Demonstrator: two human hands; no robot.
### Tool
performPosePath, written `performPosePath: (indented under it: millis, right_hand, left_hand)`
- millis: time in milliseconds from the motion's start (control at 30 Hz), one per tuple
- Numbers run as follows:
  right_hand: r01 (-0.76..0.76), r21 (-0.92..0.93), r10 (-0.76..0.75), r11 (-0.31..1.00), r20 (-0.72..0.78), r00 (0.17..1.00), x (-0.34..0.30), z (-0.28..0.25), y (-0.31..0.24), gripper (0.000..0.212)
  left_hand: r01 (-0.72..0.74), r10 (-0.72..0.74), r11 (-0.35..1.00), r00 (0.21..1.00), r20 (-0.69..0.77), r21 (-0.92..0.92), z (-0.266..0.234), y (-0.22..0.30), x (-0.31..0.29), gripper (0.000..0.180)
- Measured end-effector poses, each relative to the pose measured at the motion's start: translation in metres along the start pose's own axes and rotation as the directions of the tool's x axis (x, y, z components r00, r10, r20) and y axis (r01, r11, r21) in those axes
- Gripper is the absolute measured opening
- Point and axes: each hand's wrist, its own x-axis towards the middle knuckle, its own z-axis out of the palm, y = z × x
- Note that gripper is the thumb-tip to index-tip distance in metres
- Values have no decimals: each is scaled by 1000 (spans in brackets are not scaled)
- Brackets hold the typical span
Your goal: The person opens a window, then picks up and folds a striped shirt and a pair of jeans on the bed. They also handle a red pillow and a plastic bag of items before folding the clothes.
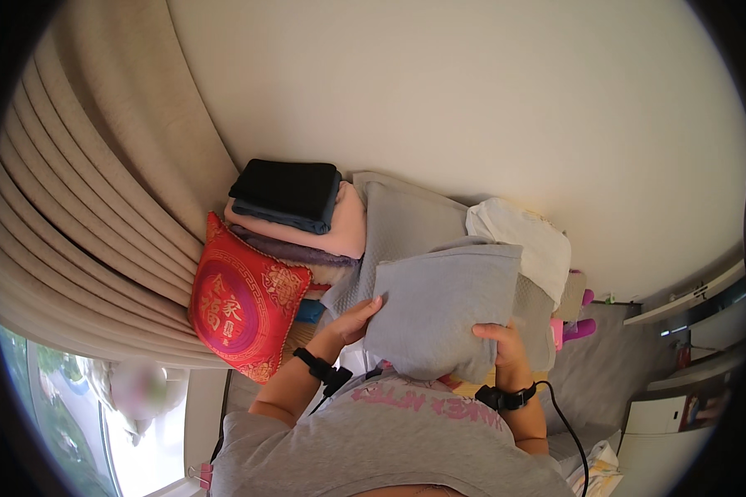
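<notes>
As fingers hide behind it, both hands point(427, 327) grip grey pillow point(443, 311) | red cushion point(240, 302) beside

Plain cream wall point(472, 99), beige pleated curtain point(99, 182) — bright window point(66, 414) beside.

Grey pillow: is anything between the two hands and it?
No. The left hand and right hand both grip the grey pillow directly at its sides; nothing visible lies between them and it.

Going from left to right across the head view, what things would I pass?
Beige curtain → red embroidered cushion → left hand → grey pillow → right hand → white folded cloth.
</notes>
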Motion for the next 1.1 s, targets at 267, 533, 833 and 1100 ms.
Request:
performPosePath:
  millis: [267,533,833,1100]
  right_hand:
    - [-47,-104,44,993,-25,999,-20,-14,-5,61]
    - [105,-912,-548,397,-144,824,-18,-46,21,53]
    - [354,-655,-352,668,141,925,-14,31,29,67]
    - [203,-789,-318,580,10,948,-29,-11,28,34]
  left_hand:
    - [45,-55,982,997,-48,-184,7,3,-8,68]
    - [-180,174,983,973,-150,-26,56,27,-28,61]
    - [-387,392,801,916,89,456,131,29,-7,66]
    - [-406,455,748,890,40,525,135,19,-7,55]
